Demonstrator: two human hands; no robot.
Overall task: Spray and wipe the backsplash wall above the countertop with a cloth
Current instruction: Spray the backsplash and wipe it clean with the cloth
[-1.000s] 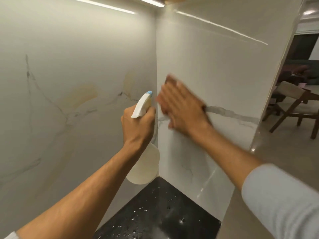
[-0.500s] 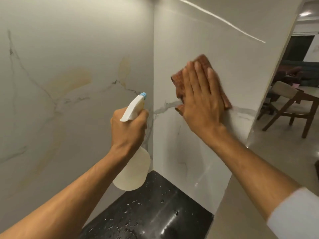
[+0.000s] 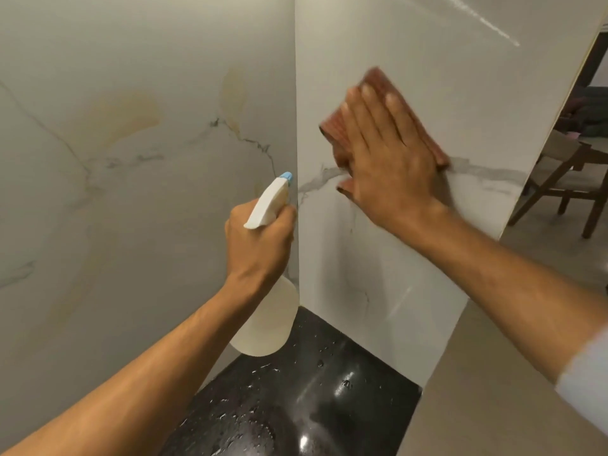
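Right hand [image 3: 391, 166] is pressing a reddish-brown cloth [image 3: 381, 87] flat on the right marble backsplash panel [image 3: 411, 258], fingers [image 3: 368, 103] spread open over it, just above a grey vein. Left hand [image 3: 260, 241] is gripping a white spray bottle [image 3: 266, 320] by its neck, fingers wrapped closed, blue nozzle [image 3: 287, 176] pointing at the wall corner. Bottle is hanging above the wet black worktop [image 3: 296, 406]. Wooden chair [image 3: 566, 179] is sitting far right.
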